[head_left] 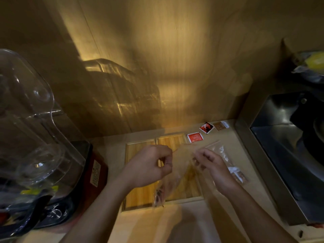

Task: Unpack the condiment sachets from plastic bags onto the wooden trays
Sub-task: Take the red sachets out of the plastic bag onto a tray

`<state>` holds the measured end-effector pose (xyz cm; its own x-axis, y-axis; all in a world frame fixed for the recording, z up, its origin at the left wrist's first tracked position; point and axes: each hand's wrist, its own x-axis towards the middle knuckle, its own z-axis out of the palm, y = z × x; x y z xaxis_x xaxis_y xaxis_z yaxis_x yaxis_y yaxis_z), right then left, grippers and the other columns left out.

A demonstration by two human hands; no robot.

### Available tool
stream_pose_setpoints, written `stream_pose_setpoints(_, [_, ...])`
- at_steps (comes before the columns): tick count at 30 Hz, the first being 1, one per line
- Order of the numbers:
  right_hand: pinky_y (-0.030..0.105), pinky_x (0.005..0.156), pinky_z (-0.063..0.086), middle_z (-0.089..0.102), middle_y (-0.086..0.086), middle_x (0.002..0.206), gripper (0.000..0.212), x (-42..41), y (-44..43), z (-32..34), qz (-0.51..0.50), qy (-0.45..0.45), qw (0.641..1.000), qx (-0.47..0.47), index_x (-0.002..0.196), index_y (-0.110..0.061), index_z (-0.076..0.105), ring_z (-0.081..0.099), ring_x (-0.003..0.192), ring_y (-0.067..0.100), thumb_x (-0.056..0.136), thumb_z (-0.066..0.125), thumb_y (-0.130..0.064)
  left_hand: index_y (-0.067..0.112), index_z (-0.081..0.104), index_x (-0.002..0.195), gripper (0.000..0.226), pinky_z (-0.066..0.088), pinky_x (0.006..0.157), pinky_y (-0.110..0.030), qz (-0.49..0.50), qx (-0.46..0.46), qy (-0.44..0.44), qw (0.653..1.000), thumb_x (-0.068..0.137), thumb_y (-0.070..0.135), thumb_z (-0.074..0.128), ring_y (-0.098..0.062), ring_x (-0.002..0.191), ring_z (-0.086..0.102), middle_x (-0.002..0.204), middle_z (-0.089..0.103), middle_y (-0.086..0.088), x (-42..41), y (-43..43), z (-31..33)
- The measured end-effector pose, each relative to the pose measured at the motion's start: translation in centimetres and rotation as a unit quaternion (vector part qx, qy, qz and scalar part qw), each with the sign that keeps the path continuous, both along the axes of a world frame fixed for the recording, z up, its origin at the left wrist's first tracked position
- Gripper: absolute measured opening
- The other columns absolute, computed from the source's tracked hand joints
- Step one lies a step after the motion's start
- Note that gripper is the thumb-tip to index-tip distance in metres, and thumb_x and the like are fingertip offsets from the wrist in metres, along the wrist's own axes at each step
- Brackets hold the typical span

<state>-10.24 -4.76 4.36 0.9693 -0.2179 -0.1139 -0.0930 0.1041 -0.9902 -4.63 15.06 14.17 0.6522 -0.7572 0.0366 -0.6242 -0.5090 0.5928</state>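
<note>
Head view, looking down at a dim counter, and both hands are up over the two wooden trays (140, 195). The left hand (149, 166) has thumb and forefinger pinched shut on the top edge of a clear plastic bag (168, 186), and the right hand (210, 165) is curled onto the same bag's other lip; that pinch looks closed on the film, though blur hides the exact contact. The bag hangs between them, just above the trays, limp and see-through, with a few dark sachets sagging in its lower corner. This is light, floppy, slippery stuff: I'd judge it best taken at the two sides of the mouth, pulled apart, then tipped, because a pinch lower down would only trap the contents. Both trays look bare from here, apart from what the bag and hands hide. A second clear bag (219, 149) lies on the counter behind the right hand, with something pale inside. Loose on the counter beyond the trays sit a red sachet (195, 137), a red-and-black sachet (206, 127) and a brown sachet (220, 125), all outside the trays. Near the right wrist lies another brownish sachet (239, 176). These packets are flat and featherweight, so they should slide out easily and could scatter past a tray's edge.
</note>
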Motion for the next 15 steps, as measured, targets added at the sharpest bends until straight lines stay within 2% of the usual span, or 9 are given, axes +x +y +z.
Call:
stream_pose_setpoints(2, [0.023, 0.076, 0.049, 0.072, -0.009, 0.097, 0.050, -0.5, -0.8, -1.6, 0.063, 0.011, 0.994, 0.092, 0.096, -0.026, 0.070, 0.064, 0.092, 0.007, 0.055, 0.078, -0.052, 0.012, 0.061, 0.071, 0.016, 0.048, 0.073, -0.025, -0.015, -0.030, 0.028, 0.999, 0.075, 0.026, 0.056, -0.015, 0.079, 0.058, 0.077, 0.063, 0.000, -0.2, 0.2, 1.4])
stream_pose_setpoints(4, [0.019, 0.076, 0.053, 0.074, -0.011, 0.102, 0.065, -1.0, -0.9, -2.8, 0.108, 0.037, 0.979, 0.170, 0.100, -0.027, 0.071, 0.065, 0.100, 0.008, 0.040, 0.089, -0.044, 0.017, 0.060, 0.068, 0.012, 0.047, 0.070, -0.015, -0.028, -0.080, 0.066, 0.994, 0.076, 0.026, 0.058, -0.014, 0.078, 0.060, 0.074, 0.063, 0.002, -0.5, 0.4, 2.5])
stream_pose_setpoints(5, [0.020, 0.077, 0.053, 0.074, -0.007, 0.101, 0.067, -1.4, -0.6, -2.9, 0.146, 0.050, 0.969, 0.193, 0.100, -0.021, 0.071, 0.066, 0.099, 0.010, 0.039, 0.091, -0.038, 0.018, 0.060, 0.068, 0.011, 0.048, 0.071, -0.014, -0.033, -0.107, 0.083, 0.990, 0.076, 0.025, 0.059, -0.013, 0.077, 0.062, 0.073, 0.064, 0.003, -0.6, 0.5, 2.9])
stream_pose_setpoints(7, [0.026, 0.082, 0.051, 0.074, 0.004, 0.096, 0.065, -2.0, -0.1, -3.1, 0.214, 0.063, 0.954, 0.199, 0.101, -0.010, 0.069, 0.066, 0.093, 0.019, 0.042, 0.091, -0.029, 0.016, 0.062, 0.066, 0.012, 0.051, 0.071, -0.020, -0.028, -0.165, 0.119, 0.979, 0.074, 0.025, 0.061, -0.013, 0.072, 0.064, 0.073, 0.066, 0.000, -0.6, 0.5, 3.2])
stream_pose_setpoints(9, [0.028, 0.075, 0.055, 0.074, 0.010, 0.084, 0.059, -2.6, 0.2, -3.9, 0.227, 0.079, 0.943, 0.231, 0.092, -0.004, 0.072, 0.068, 0.078, 0.020, 0.040, 0.092, -0.024, 0.013, 0.065, 0.067, 0.012, 0.053, 0.068, -0.028, -0.010, -0.227, 0.160, 0.961, 0.074, 0.022, 0.061, -0.018, 0.069, 0.064, 0.071, 0.067, 0.000, -0.7, 0.5, 3.4])
stream_pose_setpoints(11, [0.026, 0.067, 0.058, 0.075, 0.010, 0.077, 0.053, -3.1, 0.2, -4.6, 0.230, 0.093, 0.931, 0.268, 0.084, -0.003, 0.074, 0.070, 0.070, 0.019, 0.037, 0.092, -0.021, 0.012, 0.066, 0.068, 0.009, 0.053, 0.065, -0.029, 0.004, -0.273, 0.181, 0.945, 0.074, 0.018, 0.061, -0.018, 0.065, 0.063, 0.068, 0.068, 0.000, -0.8, 0.3, 3.5])
stream_pose_setpoints(15, [0.026, 0.060, 0.055, 0.074, 0.011, 0.079, 0.051, -3.7, 0.2, -5.8, 0.244, 0.119, 0.914, 0.302, 0.093, -0.002, 0.071, 0.068, 0.069, 0.019, 0.046, 0.089, -0.015, 0.004, 0.065, 0.064, 0.012, 0.054, 0.061, -0.025, 0.066, -0.331, 0.204, 0.919, 0.070, 0.013, 0.060, -0.019, 0.059, 0.064, 0.062, 0.068, -0.005, -1.0, 0.1, 3.2])
